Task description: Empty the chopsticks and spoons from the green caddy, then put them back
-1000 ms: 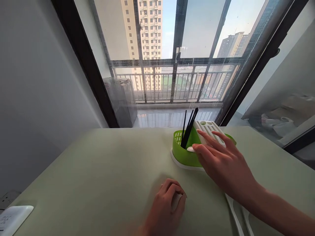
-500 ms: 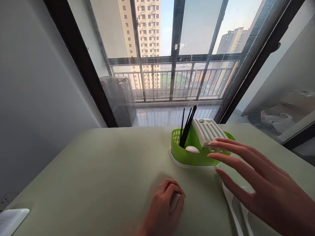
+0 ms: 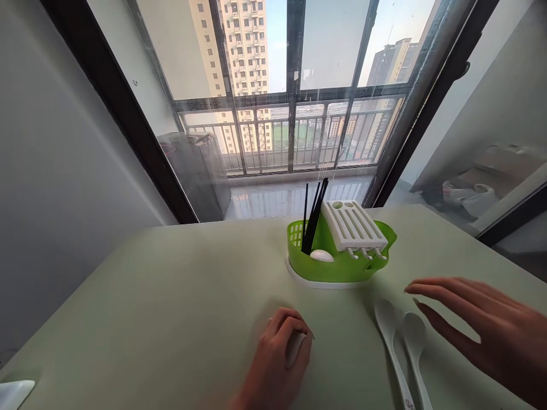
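Note:
A green cutlery holder (image 3: 337,267) stands on the pale green table (image 3: 171,302) near the far edge. Black chopsticks (image 3: 313,219) stick up from its left end, a white spoon bowl (image 3: 321,255) shows inside, and a white slotted insert (image 3: 354,226) lies tilted across its top. Two white spoons (image 3: 401,347) lie side by side on the table in front of it. My right hand (image 3: 482,327) hovers empty with fingers spread, just right of the spoons. My left hand (image 3: 277,359) rests on the table with its fingers curled in, holding nothing visible.
A large window with dark frames (image 3: 294,85) and a balcony railing rises behind the table. A grey wall (image 3: 51,171) runs along the left. A white object (image 3: 12,393) sits at the table's near left corner. Bags (image 3: 465,196) lie on the floor at right.
My right hand has left the white insert on the holder and drawn back to the right and towards me, uncovering the two spoons. The view has shifted slightly. The left hand has stayed put.

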Available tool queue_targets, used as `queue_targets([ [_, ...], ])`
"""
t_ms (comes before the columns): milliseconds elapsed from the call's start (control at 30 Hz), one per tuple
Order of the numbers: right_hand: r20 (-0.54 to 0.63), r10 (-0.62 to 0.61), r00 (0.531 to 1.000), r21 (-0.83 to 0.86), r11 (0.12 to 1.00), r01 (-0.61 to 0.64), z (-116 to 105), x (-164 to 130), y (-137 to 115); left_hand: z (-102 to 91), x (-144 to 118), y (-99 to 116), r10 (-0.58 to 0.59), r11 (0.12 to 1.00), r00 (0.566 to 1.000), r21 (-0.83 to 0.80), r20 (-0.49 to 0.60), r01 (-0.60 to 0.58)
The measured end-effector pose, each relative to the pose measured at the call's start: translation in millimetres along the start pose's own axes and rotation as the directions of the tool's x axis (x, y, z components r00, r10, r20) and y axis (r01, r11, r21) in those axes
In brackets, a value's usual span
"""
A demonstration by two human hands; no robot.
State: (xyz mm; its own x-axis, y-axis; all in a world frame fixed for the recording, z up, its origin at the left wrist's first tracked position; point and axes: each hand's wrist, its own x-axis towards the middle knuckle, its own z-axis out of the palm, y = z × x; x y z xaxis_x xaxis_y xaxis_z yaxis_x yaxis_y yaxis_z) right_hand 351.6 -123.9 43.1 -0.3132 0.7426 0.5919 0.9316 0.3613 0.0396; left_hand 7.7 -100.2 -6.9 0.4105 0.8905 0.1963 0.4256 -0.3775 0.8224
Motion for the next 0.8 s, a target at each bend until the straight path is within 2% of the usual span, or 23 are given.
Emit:
queue_targets([
  [100, 0.160, -0.039, 0.986, 0.019, 0.999, 0.036, 11, -13, 6, 0.3, 0, 0, -0.006, 1.000, 1.000, 0.003, -0.001, 0.006],
  [200, 0.233, 0.044, 0.971, 0.071, 0.996, -0.062, 21, -26, 11, 0.4, 1, 1, -0.006, 1.000, 1.000, 0.011, -0.012, 0.006],
  [333, 0.399, 0.119, 0.909, 0.201, 0.956, -0.214, 31, -42, 19, -0.1, 1, 2, -0.002, 1.000, 1.000, 0.016, -0.019, 0.003],
  [467, 0.482, 0.111, 0.869, 0.335, 0.893, -0.300, 36, -49, 23, -0.5, 1, 2, -0.007, 1.000, 1.000, 0.020, -0.006, 0.008],
  [533, 0.532, 0.142, 0.835, 0.367, 0.849, -0.379, 37, -48, 23, -0.4, 0, 2, -0.009, 1.000, 1.000, 0.023, -0.002, 0.009],
  [667, 0.630, 0.245, 0.737, 0.350, 0.758, -0.551, 40, -47, 20, 0.0, 0, 2, -0.005, 1.000, 1.000, 0.020, -0.002, 0.005],
  [800, 0.646, 0.292, 0.705, 0.360, 0.699, -0.618, 34, -45, 20, 0.1, 0, 1, 0.005, 1.000, 1.000, 0.026, -0.005, -0.005],
])
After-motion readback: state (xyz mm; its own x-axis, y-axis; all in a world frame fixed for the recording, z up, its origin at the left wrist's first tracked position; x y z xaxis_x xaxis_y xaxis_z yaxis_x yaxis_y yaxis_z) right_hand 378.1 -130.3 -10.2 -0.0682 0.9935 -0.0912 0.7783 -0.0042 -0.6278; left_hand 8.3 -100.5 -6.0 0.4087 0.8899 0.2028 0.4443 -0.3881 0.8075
